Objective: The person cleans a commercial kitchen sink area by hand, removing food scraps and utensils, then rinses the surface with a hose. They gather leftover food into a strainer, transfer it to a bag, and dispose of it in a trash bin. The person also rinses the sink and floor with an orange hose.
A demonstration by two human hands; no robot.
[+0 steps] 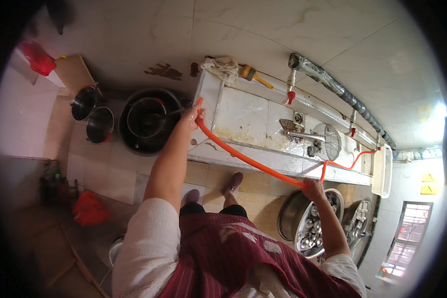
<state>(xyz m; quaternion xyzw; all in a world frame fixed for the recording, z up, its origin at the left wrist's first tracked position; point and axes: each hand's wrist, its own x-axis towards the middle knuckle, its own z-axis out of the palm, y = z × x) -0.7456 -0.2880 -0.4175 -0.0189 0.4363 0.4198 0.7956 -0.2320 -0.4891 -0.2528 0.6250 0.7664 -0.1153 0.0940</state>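
My left hand (193, 117) grips an orange hose (246, 160) close to its free end, which points up over the left end of a tiled trough sink (242, 108). Farther along, the fingers of my right hand (313, 189) are closed around the same hose at the sink's front edge. Between my hands the hose sags in a shallow curve. Beyond my right hand it bends back across the sink toward the pipe at the far right. Wet shine and brown stains mark the sink floor, where a wire-mesh strainer (327, 141) with a metal handle lies near a drain (298, 118).
Red-handled taps (291, 97) stick out above the sink. A brush (256, 77) and a cloth (223, 69) rest on its back ledge. A large black tub (128, 143) and buckets (100, 124) stand left; a metal basin of shiny vessels (292, 219) stands right. A white plastic basket (381, 171) is at the sink's right end.
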